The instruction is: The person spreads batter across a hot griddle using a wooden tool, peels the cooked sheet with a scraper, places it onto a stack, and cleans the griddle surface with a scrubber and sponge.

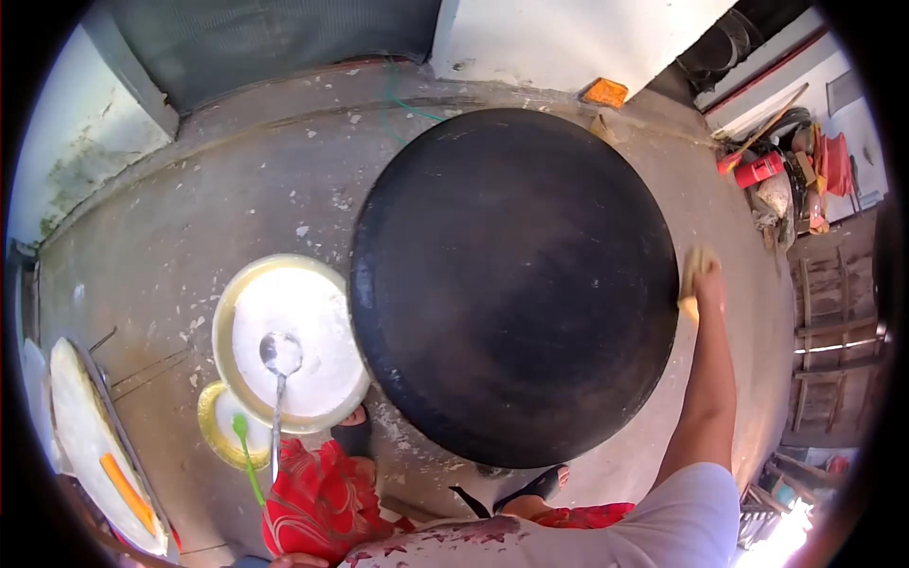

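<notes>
Free floor [227, 189], upper left of frame.
Black griddle [516, 284] blocks centre; ladle handle [277, 426] sticks out across basin [223, 341] rim, lower left.

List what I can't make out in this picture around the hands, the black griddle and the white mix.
Left hand: head view, mostly cut off by the bottom edge; its grip can't be read.
Pale item in the right hand: head view, too blurred to identify.
Support under the black griddle: head view, hidden by the griddle itself.
Depth of the white mix: head view, hidden by its opaque surface.
</notes>
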Demonstrator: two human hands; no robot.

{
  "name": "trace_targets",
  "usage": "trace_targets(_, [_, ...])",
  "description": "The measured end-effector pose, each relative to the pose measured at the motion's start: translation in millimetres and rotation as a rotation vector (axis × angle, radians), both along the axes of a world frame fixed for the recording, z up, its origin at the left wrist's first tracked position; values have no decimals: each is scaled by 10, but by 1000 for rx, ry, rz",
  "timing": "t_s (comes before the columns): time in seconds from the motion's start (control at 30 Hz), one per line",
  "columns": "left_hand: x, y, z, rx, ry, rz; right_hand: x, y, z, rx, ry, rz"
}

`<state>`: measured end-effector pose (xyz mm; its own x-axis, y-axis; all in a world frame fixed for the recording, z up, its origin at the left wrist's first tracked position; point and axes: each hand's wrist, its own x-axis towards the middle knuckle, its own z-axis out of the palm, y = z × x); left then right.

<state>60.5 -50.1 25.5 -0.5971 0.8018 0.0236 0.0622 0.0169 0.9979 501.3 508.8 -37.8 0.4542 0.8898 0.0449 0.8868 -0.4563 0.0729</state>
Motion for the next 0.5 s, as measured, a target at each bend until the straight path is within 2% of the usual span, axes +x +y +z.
trace_targets(0.13, [1, 13, 81, -2, 49, -8, -1582, 364, 3, 73, 59, 273])
trace_targets(0.17, [5, 47, 96, 3, 62, -11, -1869, 501, -148, 150, 26, 449])
trace_targets(0.2, [6, 17, 101, 4, 63, -6, -2436, 323, 22, 119, 70, 462])
trace_targets(0.23, [1, -52, 108, 5, 56, 10, -2773, 291, -71, 216, 2, 659])
trace_targets(0.33, [52, -256, 134, 56, 16, 9, -3748, -318, -112, 243, 46, 1138])
trace_targets(0.37, [60, -275, 121, 78, -22, -12, -3924, -628, -89, 240, 103, 1243])
trace_targets(0.43, [109, -290, 4, 101, 206, 119, -3963, -1310, -54, 271, 273, 1429])
trace_targets(0.5, [108, -383, -78, 170, 151, 129, -3698, -1978, -77, 268, 465, 1626])
